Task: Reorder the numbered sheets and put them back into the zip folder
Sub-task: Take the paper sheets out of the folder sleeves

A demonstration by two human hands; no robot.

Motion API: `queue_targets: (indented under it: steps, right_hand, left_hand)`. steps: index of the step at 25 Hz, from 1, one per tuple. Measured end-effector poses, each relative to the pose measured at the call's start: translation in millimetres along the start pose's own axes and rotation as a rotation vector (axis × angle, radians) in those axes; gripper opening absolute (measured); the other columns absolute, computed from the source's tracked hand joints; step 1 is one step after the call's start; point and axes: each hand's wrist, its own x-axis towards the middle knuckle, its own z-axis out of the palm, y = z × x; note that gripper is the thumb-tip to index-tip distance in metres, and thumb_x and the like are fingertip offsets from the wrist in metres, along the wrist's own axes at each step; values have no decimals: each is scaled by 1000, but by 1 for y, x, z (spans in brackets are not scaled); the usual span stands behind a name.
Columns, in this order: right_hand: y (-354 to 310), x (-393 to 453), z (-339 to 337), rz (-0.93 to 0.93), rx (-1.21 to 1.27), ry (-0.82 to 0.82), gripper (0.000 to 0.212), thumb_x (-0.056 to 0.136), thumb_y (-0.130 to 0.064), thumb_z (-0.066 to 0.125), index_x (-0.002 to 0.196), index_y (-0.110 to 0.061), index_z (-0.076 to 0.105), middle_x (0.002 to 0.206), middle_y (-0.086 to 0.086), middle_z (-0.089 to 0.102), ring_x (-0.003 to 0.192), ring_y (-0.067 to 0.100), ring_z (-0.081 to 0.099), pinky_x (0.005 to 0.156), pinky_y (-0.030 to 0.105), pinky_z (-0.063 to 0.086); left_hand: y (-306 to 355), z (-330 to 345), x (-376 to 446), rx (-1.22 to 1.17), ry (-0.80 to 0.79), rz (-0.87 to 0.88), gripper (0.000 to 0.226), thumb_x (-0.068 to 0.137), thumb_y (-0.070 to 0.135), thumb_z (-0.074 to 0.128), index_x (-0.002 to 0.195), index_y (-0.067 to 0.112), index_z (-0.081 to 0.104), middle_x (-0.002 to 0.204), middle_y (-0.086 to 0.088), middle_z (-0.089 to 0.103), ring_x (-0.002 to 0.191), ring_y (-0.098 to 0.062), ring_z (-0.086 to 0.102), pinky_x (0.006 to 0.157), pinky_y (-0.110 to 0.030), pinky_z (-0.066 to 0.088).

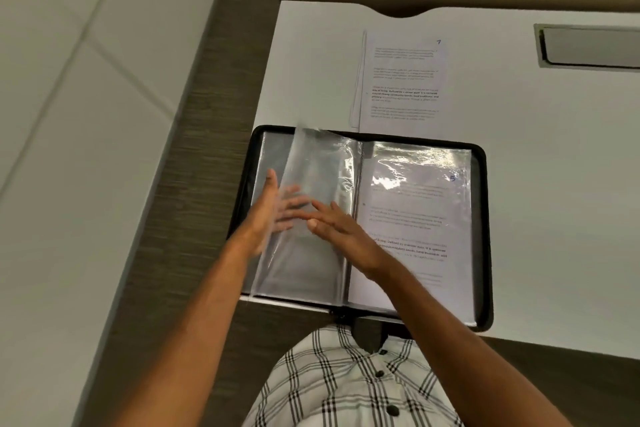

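Now, on the white desk (540, 156) the zip folder (483, 218) lies open. The left hand (273, 215), fingers straight, is under a lifted clear sleeve (311, 163); the right hand (341, 230) lies flat on it. Sheet 5 (420, 218) sits sleeved right; sheet 7 (403, 80) lies loose beyond.

Both forearms extended forward; left hand (273, 215) and right hand (341, 230) flat, fingers straight, fingertips nearly meeting.
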Motion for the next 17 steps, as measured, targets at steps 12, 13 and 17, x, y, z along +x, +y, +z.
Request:
queue_targets:
  steps: [12,13,17]
  right_hand:
    - [69,-50,-41,31,-471,608,53,100,-38,67,149,-22,53,163,1,41,151,20,33,123,50,34]
    - [80,-60,-54,96,-501,690,59,100,-39,68,152,-21,48,166,3,37,154,24,29,124,53,31]
    - [119,-96,-96,301,-695,822,84,96,-58,63,162,-17,30,173,11,20,160,35,11,128,56,22]
  left_hand:
    - [-24,33,-3,1014,610,335,69,95,38,65,153,16,36,161,-10,32,146,-32,29,114,-53,32]
    - [-23,48,-2,1061,488,387,66,97,39,62,154,18,37,163,-8,30,149,-30,26,117,-52,28]
    - [-27,109,13,1174,132,572,65,99,44,58,156,24,34,168,-2,22,154,-25,18,124,-47,15]
